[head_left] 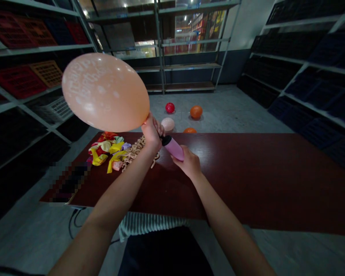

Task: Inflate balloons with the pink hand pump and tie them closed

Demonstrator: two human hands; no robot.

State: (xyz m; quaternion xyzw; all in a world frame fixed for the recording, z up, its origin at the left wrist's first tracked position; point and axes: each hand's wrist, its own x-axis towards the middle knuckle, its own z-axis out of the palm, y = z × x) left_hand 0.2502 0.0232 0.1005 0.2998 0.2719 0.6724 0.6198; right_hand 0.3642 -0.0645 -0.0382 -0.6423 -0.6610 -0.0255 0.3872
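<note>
Your left hand (151, 132) clenches the neck of the latex balloon (105, 92) — light, fragile, hold only there; your right hand (189, 163) grasps the pink hand pump (174, 148).

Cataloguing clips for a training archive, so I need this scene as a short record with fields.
left hand: grips the neck of a peach balloon
right hand: holds a pink hand pump, its dark end at the balloon's neck
table: dark red, with a pile of uninflated balloons
floor: red balloon, orange balloon, pale balloon
background: metal shelves
</note>
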